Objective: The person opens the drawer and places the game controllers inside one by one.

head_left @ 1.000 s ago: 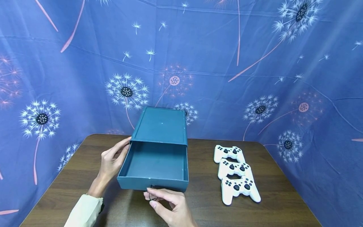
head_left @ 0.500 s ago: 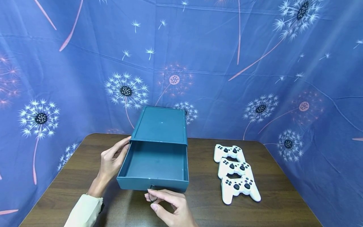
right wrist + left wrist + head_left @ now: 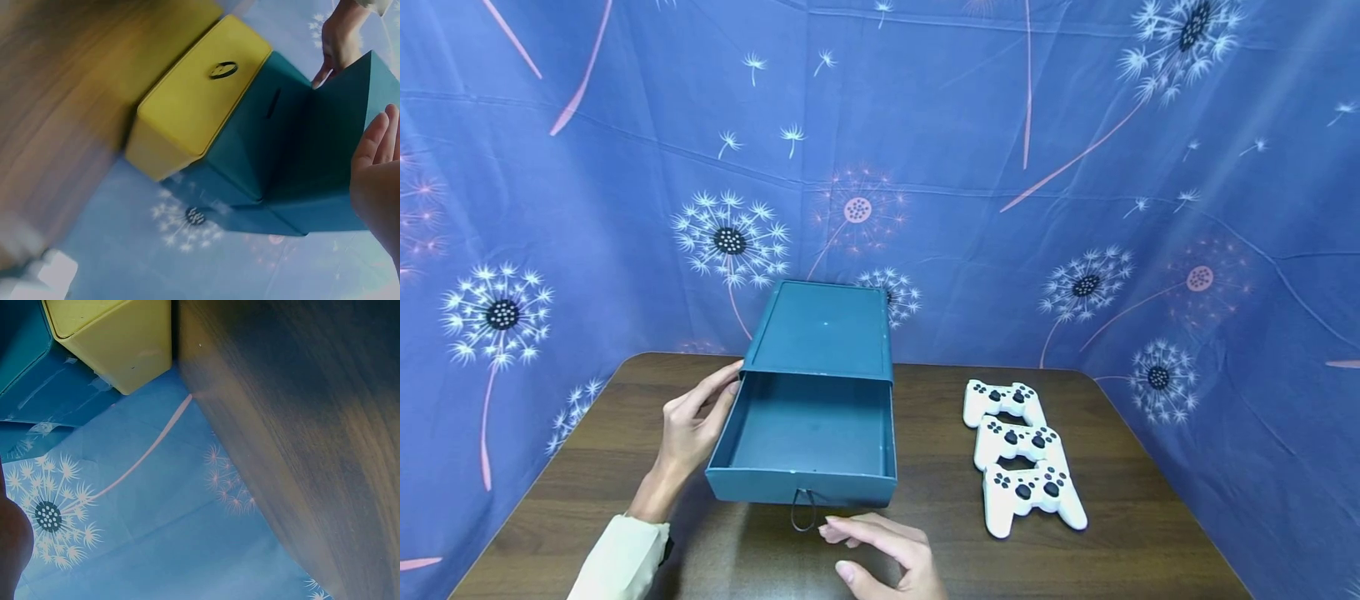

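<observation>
A teal drawer unit (image 3: 823, 329) stands toward the back of the table, and its drawer (image 3: 801, 486) is pulled out with a bare interior. From the drawer's front hangs a thin black loop pull (image 3: 802, 531). My left hand (image 3: 694, 421) rests on the unit's left side near the front edge, fingers extended. Just right of the loop, and apart from it, my right hand (image 3: 891, 550) has its fingers loosely bent and holds nothing. The right wrist view shows the same right hand (image 3: 381, 181) beside the teal drawer.
Below the teal unit sits a yellow drawer unit (image 3: 194, 94) with a black ring pull, on the wooden table (image 3: 925, 467). Three white game controllers (image 3: 1033, 492) lie overlapping in a column on the right. A blue dandelion-print cloth (image 3: 962, 208) hangs behind.
My right hand has let go of the black loop and moved right, away from it. The loop now hangs free. The left hand and the drawer stay as they were.
</observation>
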The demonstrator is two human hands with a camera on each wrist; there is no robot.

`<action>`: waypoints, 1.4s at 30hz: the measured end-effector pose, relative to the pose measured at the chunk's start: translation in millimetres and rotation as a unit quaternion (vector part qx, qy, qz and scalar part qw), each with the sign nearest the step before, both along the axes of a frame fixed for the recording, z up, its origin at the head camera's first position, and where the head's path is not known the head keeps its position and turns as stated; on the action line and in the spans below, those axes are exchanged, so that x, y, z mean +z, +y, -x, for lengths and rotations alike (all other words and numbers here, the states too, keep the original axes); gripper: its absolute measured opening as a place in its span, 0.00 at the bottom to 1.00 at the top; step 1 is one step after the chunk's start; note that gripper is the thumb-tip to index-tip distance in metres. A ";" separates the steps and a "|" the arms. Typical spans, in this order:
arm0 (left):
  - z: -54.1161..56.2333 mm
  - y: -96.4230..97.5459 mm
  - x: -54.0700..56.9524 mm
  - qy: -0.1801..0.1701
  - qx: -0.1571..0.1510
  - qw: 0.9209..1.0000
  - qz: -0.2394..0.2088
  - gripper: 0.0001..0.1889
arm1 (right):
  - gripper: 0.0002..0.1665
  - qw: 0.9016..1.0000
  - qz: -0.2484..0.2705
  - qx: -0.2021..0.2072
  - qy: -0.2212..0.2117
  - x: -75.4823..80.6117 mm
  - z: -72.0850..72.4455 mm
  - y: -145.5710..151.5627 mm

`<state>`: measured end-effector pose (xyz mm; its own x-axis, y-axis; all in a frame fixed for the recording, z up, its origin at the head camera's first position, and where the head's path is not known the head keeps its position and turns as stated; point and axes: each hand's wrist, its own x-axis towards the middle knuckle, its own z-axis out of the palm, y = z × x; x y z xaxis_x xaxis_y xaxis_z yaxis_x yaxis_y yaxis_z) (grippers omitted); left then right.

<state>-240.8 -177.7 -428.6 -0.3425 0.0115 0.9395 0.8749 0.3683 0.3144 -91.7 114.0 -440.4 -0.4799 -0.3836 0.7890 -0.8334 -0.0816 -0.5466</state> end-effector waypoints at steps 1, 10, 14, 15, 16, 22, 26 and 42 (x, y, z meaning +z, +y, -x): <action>0.1 -0.2 -0.1 0.000 -0.001 1.000 0.000 0.25 | 0.31 1.000 0.000 -0.005 -0.007 -0.6 -1.3 2.9; -0.8 -1.0 2.6 -0.004 -0.010 1.000 0.003 0.28 | 0.31 0.999 -0.005 -0.045 -0.023 -4.4 -8.6 31.6; -1.2 -1.2 2.5 -0.006 -0.011 1.000 0.003 0.27 | 0.31 0.998 -0.006 -0.053 -0.020 -6.7 -9.1 42.4; -1.0 -1.1 2.3 -0.007 -0.012 1.000 0.003 0.27 | 0.32 0.998 -0.004 -0.054 -0.015 -7.6 -8.6 44.8; -0.7 -0.9 2.1 -0.007 -0.012 1.000 0.004 0.27 | 0.32 0.998 -0.003 -0.057 -0.013 -8.5 -8.3 47.1; 0.4 1.6 2.0 -0.007 -0.013 1.000 0.003 0.21 | 0.30 0.996 -0.001 -0.081 -0.038 -13.1 -9.6 59.1; 0.1 1.3 0.7 -0.005 -0.011 1.000 0.003 0.21 | 0.31 0.994 -0.006 -0.098 -0.040 -15.9 -8.3 64.7; -0.6 -0.8 1.5 -0.006 -0.005 1.000 0.006 0.25 | 0.29 0.968 -0.067 -0.219 -0.105 -12.3 4.4 93.5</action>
<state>-240.1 -178.5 -427.1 -0.3527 0.0257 0.9354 0.8749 0.3637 0.3199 -96.1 207.4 -452.7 -0.7642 -0.1987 0.6136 -0.6411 0.3380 -0.6890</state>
